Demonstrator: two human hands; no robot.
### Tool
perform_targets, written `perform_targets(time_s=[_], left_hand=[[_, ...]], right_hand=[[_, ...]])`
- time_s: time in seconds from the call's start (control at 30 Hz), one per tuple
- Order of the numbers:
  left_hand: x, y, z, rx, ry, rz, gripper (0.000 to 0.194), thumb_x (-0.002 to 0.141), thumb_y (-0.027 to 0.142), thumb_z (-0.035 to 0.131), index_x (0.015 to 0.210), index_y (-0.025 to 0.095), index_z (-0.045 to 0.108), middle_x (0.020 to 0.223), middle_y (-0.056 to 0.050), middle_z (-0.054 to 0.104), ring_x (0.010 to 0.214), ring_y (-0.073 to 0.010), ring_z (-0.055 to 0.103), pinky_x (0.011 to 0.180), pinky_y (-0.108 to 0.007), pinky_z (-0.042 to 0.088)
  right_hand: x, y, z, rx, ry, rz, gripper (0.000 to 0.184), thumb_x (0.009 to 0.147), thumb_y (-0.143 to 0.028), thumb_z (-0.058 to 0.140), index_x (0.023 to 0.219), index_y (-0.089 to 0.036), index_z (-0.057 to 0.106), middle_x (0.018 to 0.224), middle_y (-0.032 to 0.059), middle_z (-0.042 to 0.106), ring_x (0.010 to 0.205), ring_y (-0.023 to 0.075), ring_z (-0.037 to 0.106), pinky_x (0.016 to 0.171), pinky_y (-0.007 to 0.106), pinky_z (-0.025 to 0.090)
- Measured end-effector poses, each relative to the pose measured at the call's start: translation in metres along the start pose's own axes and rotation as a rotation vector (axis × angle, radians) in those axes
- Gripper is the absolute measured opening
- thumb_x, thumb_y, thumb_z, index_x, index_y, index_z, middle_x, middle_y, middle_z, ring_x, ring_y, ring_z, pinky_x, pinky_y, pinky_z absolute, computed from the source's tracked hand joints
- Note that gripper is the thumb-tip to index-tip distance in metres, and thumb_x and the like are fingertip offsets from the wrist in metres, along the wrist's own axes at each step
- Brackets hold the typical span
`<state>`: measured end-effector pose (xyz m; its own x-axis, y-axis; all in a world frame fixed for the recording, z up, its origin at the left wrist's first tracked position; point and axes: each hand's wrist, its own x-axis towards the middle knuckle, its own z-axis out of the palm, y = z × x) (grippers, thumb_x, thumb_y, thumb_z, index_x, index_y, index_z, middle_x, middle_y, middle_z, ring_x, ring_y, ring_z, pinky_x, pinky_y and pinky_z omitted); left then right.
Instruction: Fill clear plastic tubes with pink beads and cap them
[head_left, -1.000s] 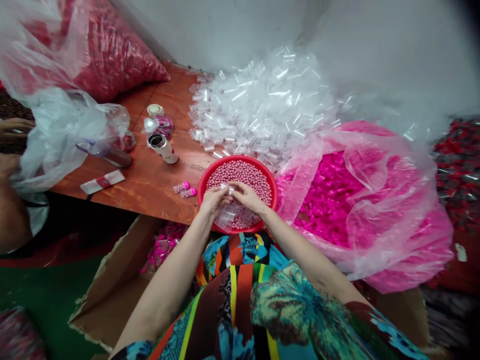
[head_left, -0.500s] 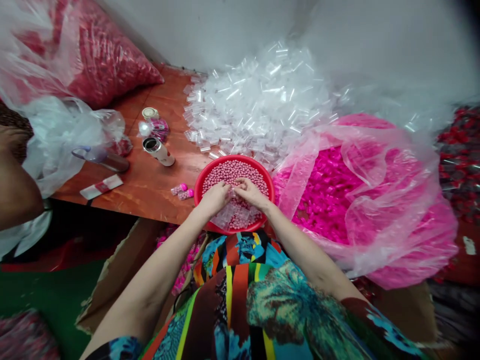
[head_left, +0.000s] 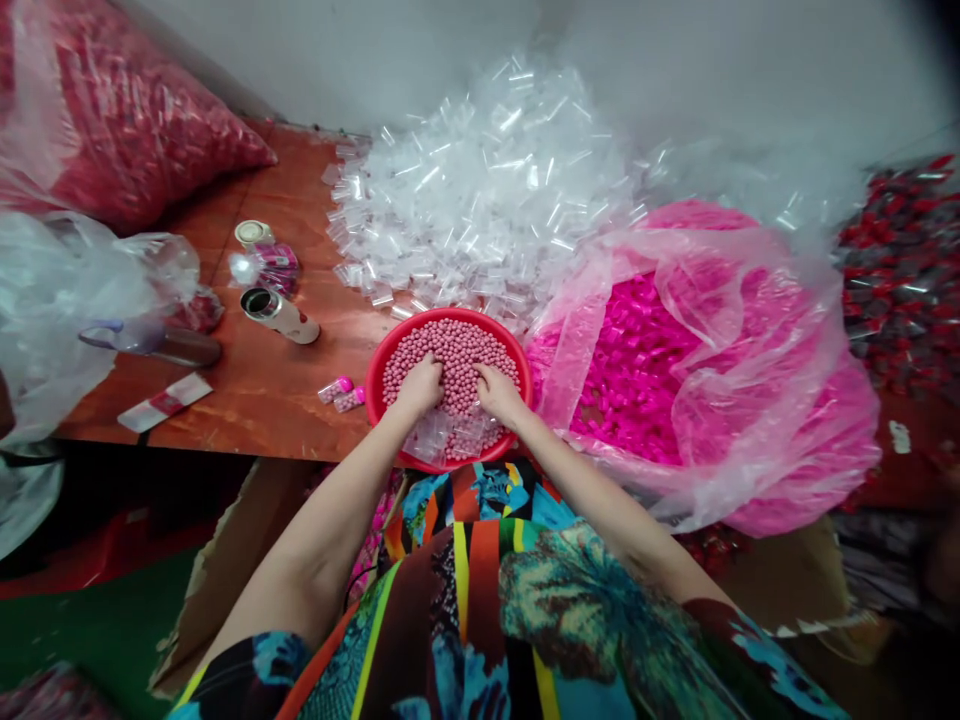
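Note:
A red basin (head_left: 375, 372) holds many small pink beads (head_left: 459, 352), with several clear plastic tubes (head_left: 427, 440) lying on the beads at its near side. My left hand (head_left: 424, 384) is down among the beads left of the middle, fingers curled together; whatever they grip is hidden. Across a small gap, my right hand (head_left: 496, 394) touches the beads on the right with thumb and fingers drawn together. What it pinches, if anything, is too small to make out. Two bead-filled tubes with pink caps (head_left: 342, 392) lie left of the basin.
Behind the basin rises a heap of clear tubes (head_left: 480, 190). On the right sits an open bag of bright pink caps (head_left: 637, 370). A metal flask (head_left: 281, 315), a purple-topped bottle (head_left: 154, 340) and a small box (head_left: 165, 402) are on the left. A cardboard box (head_left: 217, 560) stands below the table edge.
My hands were close together over the basin around a clear tube; now they are apart and lower in the beads. The view has shifted right, and a co-worker's arm at left has left view.

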<state>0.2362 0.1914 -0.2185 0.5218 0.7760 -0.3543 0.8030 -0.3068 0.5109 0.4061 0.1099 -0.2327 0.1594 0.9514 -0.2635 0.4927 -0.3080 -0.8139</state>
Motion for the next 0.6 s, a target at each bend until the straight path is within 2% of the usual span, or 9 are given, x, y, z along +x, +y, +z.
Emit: perform_targets(time_s=[0.1, 0.2, 0.3, 0.37, 0.43, 0.53, 0.6], left_hand=[[-0.007, -0.006, 0.000, -0.168, 0.038, 0.018, 0.013, 0.081, 0.012, 0.063, 0.093, 0.012, 0.068, 0.106, -0.012, 0.065, 0.096, -0.0216, 0.062, 0.089, -0.031, 0.051], [-0.025, -0.011, -0.008, -0.448, 0.137, 0.035, 0.029, 0.086, 0.025, 0.065, 0.113, 0.015, 0.066, 0.118, -0.011, 0.067, 0.109, -0.0220, 0.063, 0.098, -0.032, 0.050], [-0.047, -0.008, -0.017, -0.865, 0.188, 0.021, 0.045, 0.081, 0.034, 0.074, 0.122, 0.017, 0.065, 0.131, -0.011, 0.065, 0.124, -0.0257, 0.059, 0.108, -0.036, 0.045], [-0.058, 0.000, -0.021, -1.057, 0.134, -0.011, 0.050, 0.079, 0.038, 0.076, 0.123, 0.017, 0.065, 0.136, -0.011, 0.063, 0.130, -0.0273, 0.055, 0.110, -0.037, 0.042], [-0.066, 0.010, -0.025, -1.227, 0.049, -0.039, 0.047, 0.081, 0.040, 0.074, 0.120, 0.016, 0.064, 0.134, -0.012, 0.065, 0.129, -0.0276, 0.056, 0.106, -0.036, 0.046], [-0.070, 0.024, -0.025, -1.484, -0.062, -0.096, 0.039, 0.081, 0.036, 0.069, 0.115, 0.017, 0.062, 0.118, -0.013, 0.069, 0.112, -0.0271, 0.065, 0.086, -0.035, 0.053], [-0.070, 0.031, -0.023, -1.576, -0.111, -0.137, 0.036, 0.079, 0.032, 0.066, 0.112, 0.018, 0.060, 0.105, -0.012, 0.071, 0.097, -0.0260, 0.069, 0.074, -0.034, 0.053]], right_hand=[[-0.002, -0.001, 0.003, 0.007, -0.026, -0.059, 0.035, 0.087, -0.006, 0.050, 0.114, -0.016, 0.070, 0.120, 0.0132, 0.068, 0.115, 0.0228, 0.061, 0.111, 0.039, 0.043], [-0.009, 0.000, -0.006, 0.021, -0.028, -0.105, 0.033, 0.088, -0.007, 0.048, 0.109, -0.018, 0.071, 0.114, 0.0121, 0.068, 0.112, 0.0228, 0.061, 0.108, 0.040, 0.045], [-0.019, -0.002, -0.016, 0.039, -0.014, -0.140, 0.030, 0.090, -0.011, 0.047, 0.105, -0.017, 0.072, 0.113, 0.0136, 0.067, 0.111, 0.0243, 0.061, 0.106, 0.041, 0.045], [-0.025, -0.004, -0.022, 0.054, -0.013, -0.153, 0.028, 0.091, -0.015, 0.047, 0.104, -0.018, 0.072, 0.111, 0.0129, 0.068, 0.110, 0.0246, 0.062, 0.104, 0.041, 0.046], [-0.031, -0.007, -0.028, 0.072, -0.016, -0.150, 0.027, 0.091, -0.018, 0.048, 0.102, -0.020, 0.072, 0.108, 0.0114, 0.070, 0.108, 0.0243, 0.063, 0.101, 0.041, 0.048], [-0.039, -0.015, -0.038, 0.097, -0.018, -0.127, 0.028, 0.092, -0.022, 0.047, 0.106, -0.020, 0.071, 0.106, 0.0097, 0.072, 0.100, 0.0233, 0.066, 0.096, 0.041, 0.051], [-0.041, -0.024, -0.044, 0.146, -0.026, -0.099, 0.029, 0.093, -0.026, 0.047, 0.111, -0.023, 0.070, 0.106, 0.0079, 0.072, 0.093, 0.0222, 0.066, 0.090, 0.040, 0.053]])
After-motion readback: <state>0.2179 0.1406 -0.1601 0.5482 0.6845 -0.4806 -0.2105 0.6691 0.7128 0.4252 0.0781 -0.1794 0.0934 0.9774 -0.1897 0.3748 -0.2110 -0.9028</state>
